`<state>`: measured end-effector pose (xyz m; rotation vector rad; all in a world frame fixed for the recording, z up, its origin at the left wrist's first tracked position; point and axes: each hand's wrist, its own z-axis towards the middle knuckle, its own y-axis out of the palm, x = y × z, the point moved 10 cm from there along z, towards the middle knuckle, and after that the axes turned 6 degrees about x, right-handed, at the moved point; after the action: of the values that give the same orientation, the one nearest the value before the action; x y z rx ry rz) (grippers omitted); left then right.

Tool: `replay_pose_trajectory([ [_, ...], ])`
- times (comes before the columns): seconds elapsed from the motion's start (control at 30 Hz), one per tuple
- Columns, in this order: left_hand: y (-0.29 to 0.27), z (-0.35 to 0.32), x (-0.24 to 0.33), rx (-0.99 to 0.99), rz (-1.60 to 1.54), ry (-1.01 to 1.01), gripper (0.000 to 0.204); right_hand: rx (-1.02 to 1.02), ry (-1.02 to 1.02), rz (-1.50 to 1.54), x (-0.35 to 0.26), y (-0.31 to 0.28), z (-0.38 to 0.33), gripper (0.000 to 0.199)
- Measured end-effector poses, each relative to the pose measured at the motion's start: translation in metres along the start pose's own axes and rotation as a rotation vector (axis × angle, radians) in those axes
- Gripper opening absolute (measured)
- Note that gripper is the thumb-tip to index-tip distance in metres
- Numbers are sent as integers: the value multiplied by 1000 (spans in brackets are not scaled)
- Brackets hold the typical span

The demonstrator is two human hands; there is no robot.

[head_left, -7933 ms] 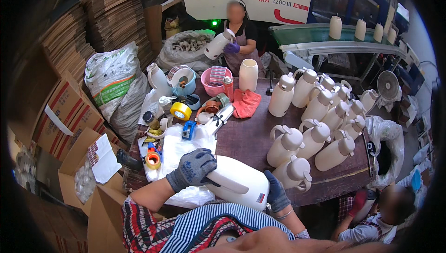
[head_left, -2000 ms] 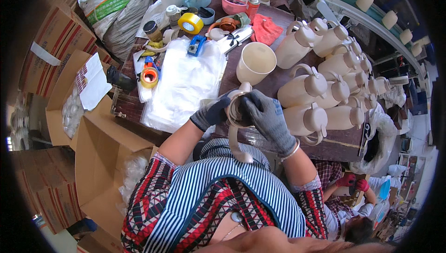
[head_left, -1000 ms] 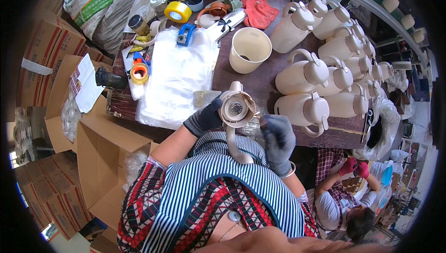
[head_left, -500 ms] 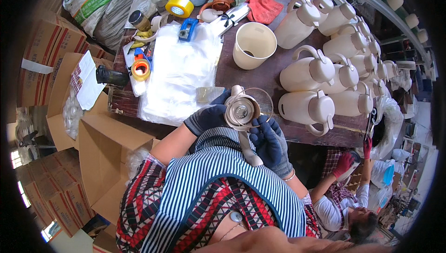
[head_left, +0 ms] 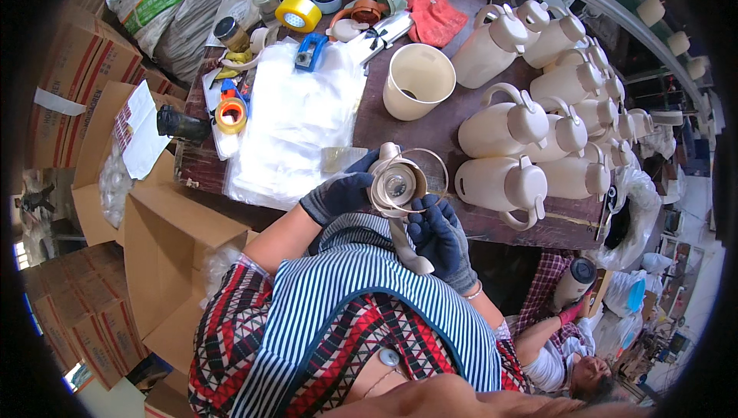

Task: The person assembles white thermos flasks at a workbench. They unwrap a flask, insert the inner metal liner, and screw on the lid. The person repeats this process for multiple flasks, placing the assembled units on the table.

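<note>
In front of my apron I hold a beige thermos jug (head_left: 378, 194), lidless, its round mouth facing up and a shiny liner inside. Its spout points away from me and its handle comes toward me. My left hand (head_left: 338, 195), in a dark glove, is closed around the jug's left side. A thin beige ring (head_left: 444, 168) lies over the right part of the mouth and sticks out beyond it. My right hand (head_left: 443, 243), also gloved, pinches the ring at its near edge, with the other fingers curled beside the handle.
Several lidded beige jugs (head_left: 503, 122) stand on the table's right. A beige bucket (head_left: 417, 84) stands ahead, beside stacked clear plastic bags (head_left: 296, 126). Tape dispensers (head_left: 231, 114) lie further left. An open carton (head_left: 165, 253) is at my left. A co-worker (head_left: 550, 349) sits lower right.
My hands, the jug and the ring stay nearly in place; the view shifts slightly. At lower right the co-worker's arms have moved, and a pale vessel with a dark top now shows upright there.
</note>
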<state>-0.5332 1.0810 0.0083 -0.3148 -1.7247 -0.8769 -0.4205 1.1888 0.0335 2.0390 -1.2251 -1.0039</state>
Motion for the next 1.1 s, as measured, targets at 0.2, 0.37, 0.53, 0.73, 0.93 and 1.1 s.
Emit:
replay_pose_trajectory([
  [0.2,-2,-4,11,26,598,370,75,-18,52,60,4,1,0,25],
  [0.37,-7,0,2,69,272,179,72,-65,49,75,5,-4,2,27],
  [0.53,-11,0,-10,90,71,50,70,-59,55,93,7,-2,2,28],
  [0.73,-4,-1,-10,107,-84,-77,72,-81,88,159,9,-6,2,27],
  [0.93,0,-3,3,51,112,64,69,-36,3,85,1,-3,-1,26],
  [1.1,-2,-1,-7,-27,649,341,70,98,-690,-865,-66,39,-43,24],
])
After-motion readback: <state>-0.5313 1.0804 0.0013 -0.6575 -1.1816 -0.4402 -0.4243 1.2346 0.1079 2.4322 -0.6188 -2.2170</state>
